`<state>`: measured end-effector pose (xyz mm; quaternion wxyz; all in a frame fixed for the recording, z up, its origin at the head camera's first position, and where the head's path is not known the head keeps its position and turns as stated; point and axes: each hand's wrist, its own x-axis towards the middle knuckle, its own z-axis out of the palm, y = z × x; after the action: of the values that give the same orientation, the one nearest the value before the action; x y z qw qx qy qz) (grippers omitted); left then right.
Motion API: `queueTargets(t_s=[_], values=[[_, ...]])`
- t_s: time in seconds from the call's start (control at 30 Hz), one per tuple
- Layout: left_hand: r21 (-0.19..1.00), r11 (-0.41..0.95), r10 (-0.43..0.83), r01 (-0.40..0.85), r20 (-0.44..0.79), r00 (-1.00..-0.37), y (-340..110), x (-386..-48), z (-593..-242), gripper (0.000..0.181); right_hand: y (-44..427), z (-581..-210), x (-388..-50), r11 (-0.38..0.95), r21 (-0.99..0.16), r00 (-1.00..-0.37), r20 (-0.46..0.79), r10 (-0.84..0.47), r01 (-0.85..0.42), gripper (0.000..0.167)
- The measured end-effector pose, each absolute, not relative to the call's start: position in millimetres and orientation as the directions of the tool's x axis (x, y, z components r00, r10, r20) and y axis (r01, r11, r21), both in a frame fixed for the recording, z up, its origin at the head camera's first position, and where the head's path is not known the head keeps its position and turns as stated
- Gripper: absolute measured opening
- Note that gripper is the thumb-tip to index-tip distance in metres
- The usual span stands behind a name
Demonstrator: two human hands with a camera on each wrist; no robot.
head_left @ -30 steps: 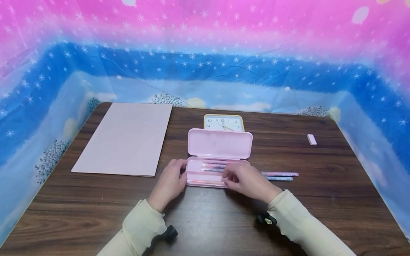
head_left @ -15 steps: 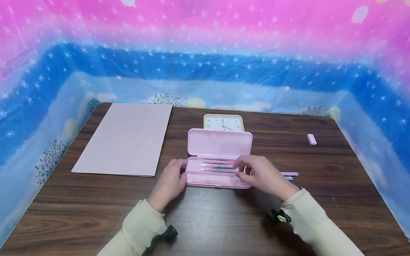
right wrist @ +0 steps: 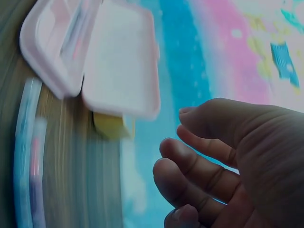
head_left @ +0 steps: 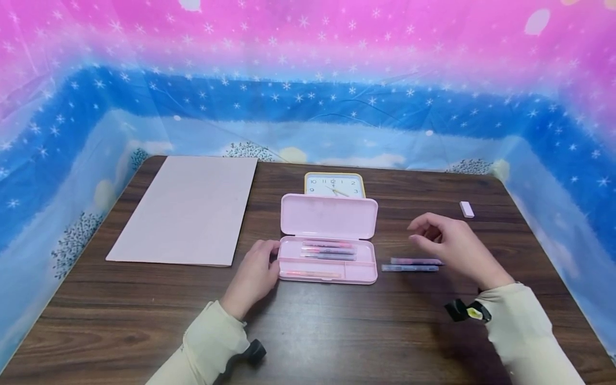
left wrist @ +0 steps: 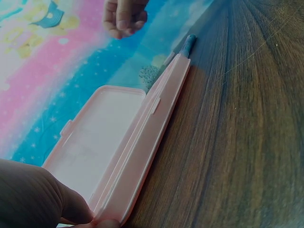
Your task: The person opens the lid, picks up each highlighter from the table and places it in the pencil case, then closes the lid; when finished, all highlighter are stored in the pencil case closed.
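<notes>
The pink pencil case (head_left: 361, 271) lies open on the table, its lid (head_left: 329, 216) tipped back. Several pens (head_left: 329, 250) are in its rear compartment and an orange-pink pen (head_left: 313, 274) in the front one. My left hand (head_left: 253, 278) grips the case's left end between thumb and fingers; the left wrist view shows the thumb (left wrist: 76, 204) at the case's corner. My right hand (head_left: 452, 246) hovers with loosely bent fingers and nothing in them, above two pens, one purple-pink (head_left: 416, 261) and one blue (head_left: 409, 268), right of the case.
A white board or folder (head_left: 185, 211) lies on the left of the table (head_left: 317, 342). Behind the lid is a yellow-rimmed clock (head_left: 334, 184), partly hidden. A small white eraser (head_left: 467, 209) lies at the back right. Patterned cloth surrounds the table's back and sides.
My right hand has moved right, from over the case to above the two pens beside it, uncovering the case's right end. My left hand stays on the case.
</notes>
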<state>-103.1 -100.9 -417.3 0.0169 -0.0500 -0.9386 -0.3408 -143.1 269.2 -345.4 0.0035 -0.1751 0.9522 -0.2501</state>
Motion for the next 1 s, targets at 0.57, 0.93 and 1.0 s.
queueTargets(t_s=[0.57, 0.93, 1.0], values=[[0.641, 0.762, 0.079, 0.097, 0.056, -0.995, -101, -102, -415, 0.034, 345, -384, -150, 0.868, -0.467, -0.974, -0.057, -0.218, -0.167, 0.026], [0.638, 0.763, 0.08, 0.102, 0.062, -0.995, -101, -100, -413, 0.033, 363, -409, -152, 0.866, -0.463, -0.957, -0.112, -0.268, -0.189, 0.018], [0.639, 0.762, 0.081, 0.103, 0.064, -0.995, -101, -101, -414, 0.033, 364, -412, -152, 0.868, -0.459, -0.954, -0.122, -0.273, -0.189, 0.015]])
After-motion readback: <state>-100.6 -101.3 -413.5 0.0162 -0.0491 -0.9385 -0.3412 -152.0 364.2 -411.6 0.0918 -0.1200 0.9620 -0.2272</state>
